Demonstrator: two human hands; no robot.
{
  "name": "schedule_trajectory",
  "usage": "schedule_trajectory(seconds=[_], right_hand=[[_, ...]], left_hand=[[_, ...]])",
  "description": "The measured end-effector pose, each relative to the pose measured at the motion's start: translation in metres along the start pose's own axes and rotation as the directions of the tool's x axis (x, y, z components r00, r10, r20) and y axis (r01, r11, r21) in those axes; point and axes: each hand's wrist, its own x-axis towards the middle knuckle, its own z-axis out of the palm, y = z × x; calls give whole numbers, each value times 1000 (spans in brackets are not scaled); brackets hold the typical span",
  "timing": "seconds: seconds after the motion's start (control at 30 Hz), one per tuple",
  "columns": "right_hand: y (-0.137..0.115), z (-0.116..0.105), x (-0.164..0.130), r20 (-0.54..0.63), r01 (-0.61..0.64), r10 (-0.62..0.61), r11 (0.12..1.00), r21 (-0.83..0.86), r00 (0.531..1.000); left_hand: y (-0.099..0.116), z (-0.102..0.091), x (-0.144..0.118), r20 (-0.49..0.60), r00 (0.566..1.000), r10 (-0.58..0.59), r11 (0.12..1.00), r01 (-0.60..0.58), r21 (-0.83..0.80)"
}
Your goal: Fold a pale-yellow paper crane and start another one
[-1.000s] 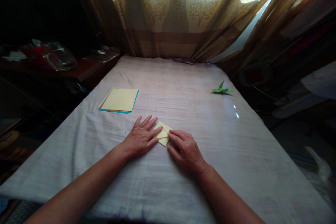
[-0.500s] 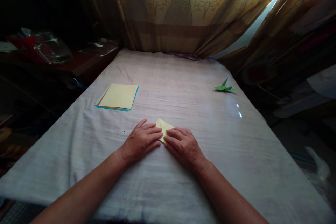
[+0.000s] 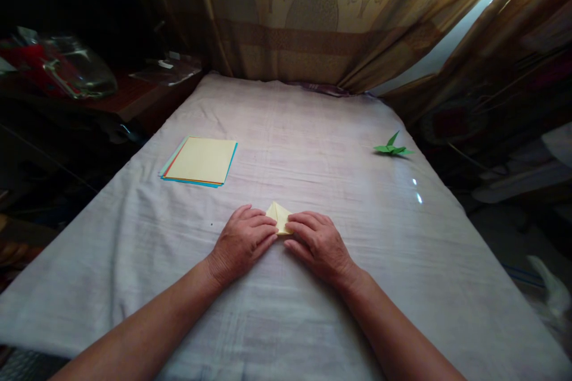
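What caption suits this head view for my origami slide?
Both hands, left hand and right hand, press a folded yellow paper on the cloth-covered table; coloured paper stack left, green origami crane right.

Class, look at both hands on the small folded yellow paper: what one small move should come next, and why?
Probably run a fingertip along the fold to sharpen the crease. The left hand and right hand both press flat on the small folded pale-yellow paper, which lies on the grey cloth-covered table with only its pointed far tip showing between them.
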Motion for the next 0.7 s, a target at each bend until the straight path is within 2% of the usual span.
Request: schedule_trajectory(seconds=[0.37, 0.57, 0.7], right_hand=[[2, 8, 3, -33, -190, 194, 978, 89, 981], [0, 5, -3, -25, -192, 195, 977, 95, 980], [-3, 4, -2, -8, -223, 225, 969, 104, 974]], left_hand=[[4, -4, -2, 17, 993, -115, 993, 114, 37], [5, -6, -4, -11, 998, -54, 991, 55, 122], [6, -6, -3, -26, 999, -43, 992, 46, 116]])
